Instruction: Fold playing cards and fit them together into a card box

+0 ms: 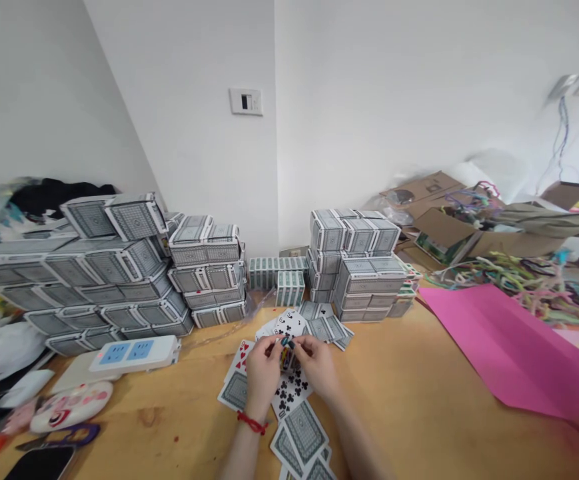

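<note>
My left hand (264,367) and my right hand (316,363) meet over the table, fingertips pinched together. Between them is a small piece with yellow and red print, which looks like a picture playing card (286,360); the fingers hide most of it. Loose playing cards lie around and under my hands. A ten of clubs (292,392) is face up just below them, and a red hearts card (242,357) lies left of my left hand. Face-down cards (305,433) overlap between my forearms. More face-down cards (326,328) fan out beyond my right hand.
Blocks made of grey-backed cards are stacked at the left (99,267), left of centre (209,273) and right of centre (369,287). A white power strip (136,353) and a utility knife (64,437) lie left. Pink paper (514,347) and pipe cleaners (524,283) cover the right.
</note>
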A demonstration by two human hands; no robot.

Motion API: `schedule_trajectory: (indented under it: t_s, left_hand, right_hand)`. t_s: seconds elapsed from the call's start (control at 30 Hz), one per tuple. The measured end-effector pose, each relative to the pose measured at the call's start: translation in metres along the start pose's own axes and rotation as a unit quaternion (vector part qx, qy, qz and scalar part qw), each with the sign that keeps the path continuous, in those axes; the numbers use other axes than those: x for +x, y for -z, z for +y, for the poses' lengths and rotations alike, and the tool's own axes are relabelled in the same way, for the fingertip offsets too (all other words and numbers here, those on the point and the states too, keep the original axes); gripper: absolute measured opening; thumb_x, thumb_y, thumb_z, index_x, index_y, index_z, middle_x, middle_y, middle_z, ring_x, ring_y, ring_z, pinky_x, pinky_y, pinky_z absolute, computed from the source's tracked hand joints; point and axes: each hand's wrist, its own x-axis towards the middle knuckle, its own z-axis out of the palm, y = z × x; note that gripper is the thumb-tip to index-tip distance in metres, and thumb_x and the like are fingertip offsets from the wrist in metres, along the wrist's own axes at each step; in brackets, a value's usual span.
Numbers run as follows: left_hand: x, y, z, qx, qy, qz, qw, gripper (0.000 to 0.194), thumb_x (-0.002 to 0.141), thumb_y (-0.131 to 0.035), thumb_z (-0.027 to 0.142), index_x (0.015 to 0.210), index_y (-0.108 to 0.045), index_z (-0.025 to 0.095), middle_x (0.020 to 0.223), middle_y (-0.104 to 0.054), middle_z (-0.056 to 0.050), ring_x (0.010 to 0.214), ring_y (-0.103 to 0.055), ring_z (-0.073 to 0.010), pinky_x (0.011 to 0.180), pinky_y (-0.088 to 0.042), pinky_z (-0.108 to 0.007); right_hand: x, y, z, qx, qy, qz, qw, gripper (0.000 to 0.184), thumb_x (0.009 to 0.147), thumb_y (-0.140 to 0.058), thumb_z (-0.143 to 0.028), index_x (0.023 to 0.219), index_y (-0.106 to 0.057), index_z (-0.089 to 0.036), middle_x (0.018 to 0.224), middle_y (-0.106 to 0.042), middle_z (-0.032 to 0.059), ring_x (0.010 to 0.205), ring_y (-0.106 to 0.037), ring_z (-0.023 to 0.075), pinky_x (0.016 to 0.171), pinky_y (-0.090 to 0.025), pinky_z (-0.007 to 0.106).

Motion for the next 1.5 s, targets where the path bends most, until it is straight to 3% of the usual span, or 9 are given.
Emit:
schedule_trajectory:
  t_s: [0.23, 0.37, 0.53, 0.73, 0.93, 1.2, 1.4, 1.5]
  left_hand:
    - [-0.0023, 0.0003, 0.002, 0.101, -0.081, -0.004, 0.992, 0.02, 0.074, -0.045, 0.027, 0.082, -0.061, 0.019, 0.082, -0.063, -0.007, 0.079, -0.057, -0.0212, 0.072, -0.044, -0.035]
    - [-0.0007, 0.0026, 0.0026, 0.108, -0.058, -0.027, 0.992, 0.017, 0.071, -0.05, 0.03, 0.073, -0.061, 0.018, 0.074, -0.063, -0.006, 0.071, -0.057, -0.0201, 0.067, -0.044, -0.032]
    - [0.0023, 0.005, 0.0007, 0.018, 0.012, -0.067, 0.998, 0.022, 0.067, -0.052, 0.033, 0.072, -0.064, 0.015, 0.065, -0.064, -0.003, 0.063, -0.056, -0.0174, 0.06, -0.043, -0.028]
    - [0.0056, 0.0072, 0.0023, -0.055, 0.035, -0.115, 0.991, 0.023, 0.067, -0.051, 0.029, 0.077, -0.065, 0.013, 0.071, -0.066, -0.004, 0.066, -0.057, -0.0169, 0.063, -0.044, -0.028]
    - [0.0055, 0.0045, 0.0025, -0.061, 0.05, -0.092, 0.993, 0.023, 0.066, -0.053, 0.031, 0.075, -0.065, 0.013, 0.068, -0.065, -0.003, 0.064, -0.057, -0.0165, 0.062, -0.044, -0.027]
    - [0.0039, 0.0034, 0.0017, -0.063, 0.042, -0.08, 0.994, 0.023, 0.068, -0.053, 0.032, 0.075, -0.063, 0.014, 0.073, -0.066, -0.004, 0.069, -0.058, -0.0177, 0.064, -0.045, -0.028]
    - [0.0047, 0.0019, 0.0023, -0.077, 0.073, -0.061, 0.992, 0.023, 0.063, -0.058, 0.033, 0.071, -0.063, 0.012, 0.066, -0.064, -0.003, 0.063, -0.056, -0.0162, 0.06, -0.043, -0.026]
    - [0.0059, 0.0019, 0.0009, -0.114, 0.088, -0.042, 0.989, 0.022, 0.061, -0.059, 0.032, 0.07, -0.063, 0.012, 0.065, -0.063, -0.003, 0.064, -0.055, -0.0155, 0.061, -0.043, -0.025]
  right_hand:
    - [-0.0004, 0.0023, 0.0017, -0.019, 0.01, 0.005, 1.0, 0.021, 0.07, -0.051, -0.036, 0.069, -0.058, -0.016, 0.058, -0.058, 0.0004, 0.052, -0.049, 0.0135, 0.05, -0.038, 0.023]
    - [0.0011, 0.0032, 0.0029, -0.036, 0.001, 0.009, 0.999, 0.023, 0.07, -0.051, -0.038, 0.068, -0.057, -0.016, 0.054, -0.053, -0.0014, 0.047, -0.045, 0.0116, 0.045, -0.034, 0.022]
    - [0.0039, 0.0053, 0.0061, -0.03, -0.017, 0.008, 0.999, 0.025, 0.068, -0.054, -0.041, 0.062, -0.054, -0.017, 0.047, -0.047, -0.0035, 0.042, -0.041, 0.0099, 0.04, -0.031, 0.02]
    - [0.0027, 0.0087, 0.0083, 0.033, -0.031, -0.011, 0.999, 0.027, 0.066, -0.058, -0.043, 0.06, -0.051, -0.017, 0.047, -0.044, -0.0053, 0.041, -0.04, 0.0085, 0.04, -0.033, 0.02]
    - [0.002, 0.0065, 0.0074, 0.033, -0.018, 0.022, 0.999, 0.027, 0.067, -0.057, -0.042, 0.063, -0.053, -0.016, 0.05, -0.047, -0.0037, 0.045, -0.042, 0.0095, 0.043, -0.034, 0.021]
    - [0.0011, 0.0067, 0.0081, 0.033, -0.018, -0.031, 0.999, 0.025, 0.071, -0.053, -0.04, 0.068, -0.054, -0.015, 0.057, -0.049, -0.002, 0.05, -0.043, 0.01, 0.048, -0.036, 0.021]
    - [0.0004, 0.003, 0.0076, -0.003, 0.014, 0.031, 0.999, 0.025, 0.071, -0.053, -0.041, 0.063, -0.049, -0.018, 0.054, -0.044, -0.0037, 0.05, -0.04, 0.0107, 0.048, -0.033, 0.022]
    - [0.0012, 0.0027, 0.0057, 0.032, -0.004, 0.023, 0.999, 0.027, 0.068, -0.055, -0.043, 0.062, -0.049, -0.018, 0.052, -0.045, -0.0042, 0.048, -0.039, 0.0101, 0.047, -0.032, 0.021]
